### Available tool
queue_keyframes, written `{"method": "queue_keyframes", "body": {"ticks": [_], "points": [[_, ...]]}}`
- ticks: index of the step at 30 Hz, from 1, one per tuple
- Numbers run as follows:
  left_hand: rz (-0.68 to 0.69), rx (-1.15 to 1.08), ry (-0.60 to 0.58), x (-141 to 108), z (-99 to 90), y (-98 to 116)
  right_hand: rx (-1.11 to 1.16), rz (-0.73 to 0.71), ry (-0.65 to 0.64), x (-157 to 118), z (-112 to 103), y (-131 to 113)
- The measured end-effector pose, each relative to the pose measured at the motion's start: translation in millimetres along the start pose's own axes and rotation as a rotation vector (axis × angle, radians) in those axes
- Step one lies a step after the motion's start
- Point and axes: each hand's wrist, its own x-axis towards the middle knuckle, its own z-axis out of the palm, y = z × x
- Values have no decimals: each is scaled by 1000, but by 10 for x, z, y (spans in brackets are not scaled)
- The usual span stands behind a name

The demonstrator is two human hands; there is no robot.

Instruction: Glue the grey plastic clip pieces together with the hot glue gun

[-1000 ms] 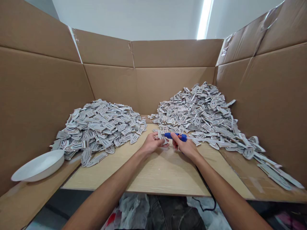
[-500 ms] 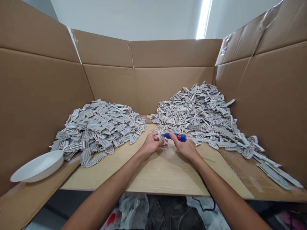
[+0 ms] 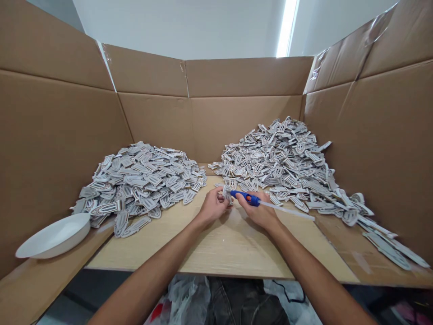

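Observation:
My right hand (image 3: 259, 211) is closed around a blue glue gun (image 3: 253, 200). A long translucent glue stick (image 3: 287, 209) juts from its rear toward the right. The gun's nozzle points left, at a small grey-white cut-out piece (image 3: 227, 194) with a looped outline. My left hand (image 3: 214, 205) pinches that piece upright above the board. Whether the nozzle touches the piece I cannot tell. Similar pieces form a left pile (image 3: 142, 176) and a right pile (image 3: 274, 158) beyond my hands.
A white oval bowl (image 3: 56, 237) sits at the left edge, beside the left pile. Tall cardboard walls (image 3: 243, 108) surround the pale wooden board (image 3: 233, 253). A black cord (image 3: 287, 295) hangs below the front edge, near plastic bags (image 3: 189, 293).
The glue gun has turned in my right hand, so its glue stick now shows trailing to the right. The piece in my left hand has tilted slightly.

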Motion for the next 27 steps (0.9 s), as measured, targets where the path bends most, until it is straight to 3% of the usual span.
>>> {"method": "queue_keyframes", "body": {"ticks": [8,11,19,24,27], "points": [[-52,-49,42,11,47,26,-454,-356,22,-78,11,-68],[-61,-77,57,13,68,91,-573,-379,39,-93,44,-124],[-141,-75,128,47,56,69,-425,-258,96,-60,27,-60],[-146,50,211,29,9,92,-139,14,156,-15,-20,-27],[-100,140,252,28,-23,104,9,76,133,12,-48,-21]]}}
